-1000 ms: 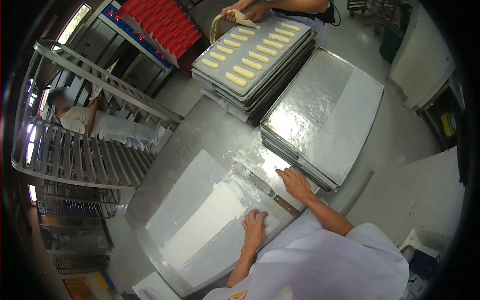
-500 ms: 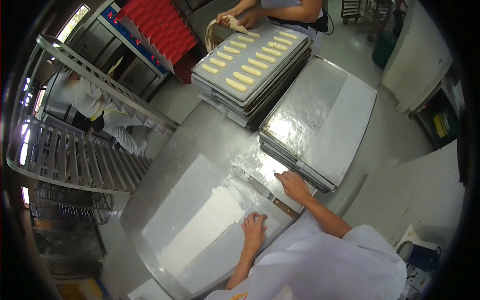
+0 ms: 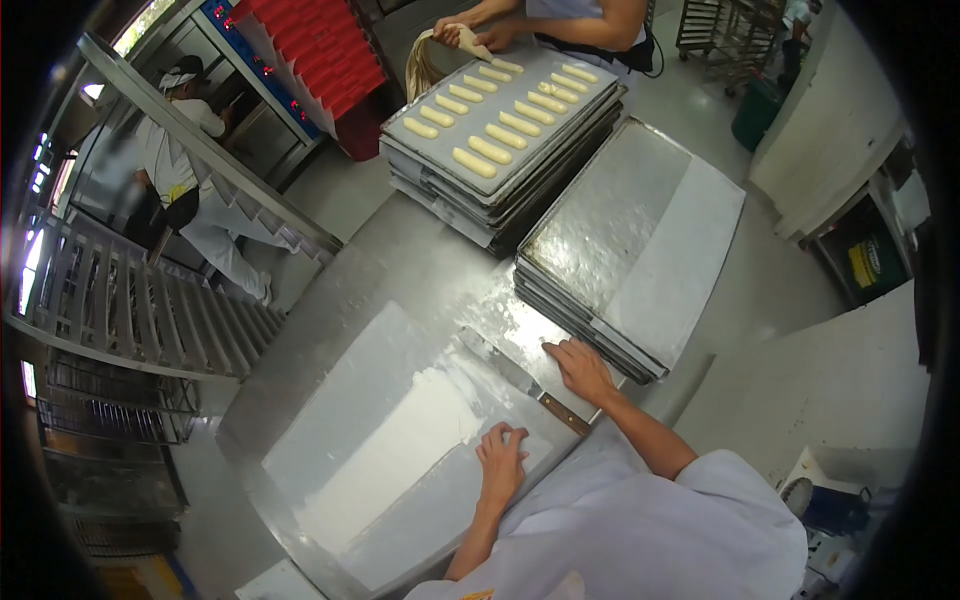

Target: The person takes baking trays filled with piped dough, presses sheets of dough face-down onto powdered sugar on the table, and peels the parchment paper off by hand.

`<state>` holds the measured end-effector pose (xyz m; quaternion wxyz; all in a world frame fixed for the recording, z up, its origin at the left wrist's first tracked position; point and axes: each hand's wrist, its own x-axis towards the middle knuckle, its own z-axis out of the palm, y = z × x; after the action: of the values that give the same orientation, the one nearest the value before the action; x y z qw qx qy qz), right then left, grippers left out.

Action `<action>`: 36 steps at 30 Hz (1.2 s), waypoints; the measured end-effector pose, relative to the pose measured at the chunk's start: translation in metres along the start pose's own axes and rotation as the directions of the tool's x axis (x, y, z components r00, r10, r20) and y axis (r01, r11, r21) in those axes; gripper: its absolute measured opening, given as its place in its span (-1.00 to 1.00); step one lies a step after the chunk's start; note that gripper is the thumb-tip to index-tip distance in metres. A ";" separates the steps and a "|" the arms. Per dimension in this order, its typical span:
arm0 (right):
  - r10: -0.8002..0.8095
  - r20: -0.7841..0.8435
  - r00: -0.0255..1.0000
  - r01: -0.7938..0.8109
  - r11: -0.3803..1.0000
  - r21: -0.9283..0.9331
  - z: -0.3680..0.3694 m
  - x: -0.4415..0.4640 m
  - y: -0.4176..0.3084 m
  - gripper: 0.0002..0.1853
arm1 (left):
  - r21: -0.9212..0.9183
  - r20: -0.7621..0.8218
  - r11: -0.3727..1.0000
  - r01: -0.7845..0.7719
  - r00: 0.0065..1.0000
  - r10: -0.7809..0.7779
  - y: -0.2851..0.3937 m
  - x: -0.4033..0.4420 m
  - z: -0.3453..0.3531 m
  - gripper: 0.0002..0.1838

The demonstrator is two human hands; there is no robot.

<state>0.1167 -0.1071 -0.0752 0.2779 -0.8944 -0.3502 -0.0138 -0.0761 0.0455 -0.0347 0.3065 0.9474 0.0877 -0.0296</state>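
Observation:
My left hand [image 3: 502, 462] rests on the near edge of a sheet of paper [image 3: 335, 385], its fingers bent but apart and nothing held. A long white spread layer [image 3: 395, 455] lies across that sheet, beside the hand. To the right, my right hand [image 3: 582, 370] touches the metal tabletop with fingers apart, also without anything in it. Between the two hands lies a long-bladed spatula [image 3: 565, 413] with a wooden handle, its blade smeared white toward the tip.
Stacked trays [image 3: 630, 230] with paper on top stand just beyond my right hand. Across the table, a co-worker's hands [image 3: 475, 38] hold a piping bag over a tray [image 3: 440, 150] of piped strips. A rack [image 3: 170, 310] and another person [image 3: 190, 190] are at left.
The view has shifted slightly. Both my hands keep nearly the same pose. The person at left has turned toward the oven, and another person shows at the far upper right.

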 end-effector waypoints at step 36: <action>-0.041 0.040 0.998 0.035 0.989 0.147 0.000 -0.001 0.015 -0.56 | 0.136 -0.089 0.973 0.187 0.980 -0.176 0.025 0.005 0.015 -0.46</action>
<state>0.1255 -0.1171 -0.0830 0.3346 -0.8650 -0.3731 0.0259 -0.0670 0.0176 -0.0326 0.2300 0.9554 0.1833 -0.0277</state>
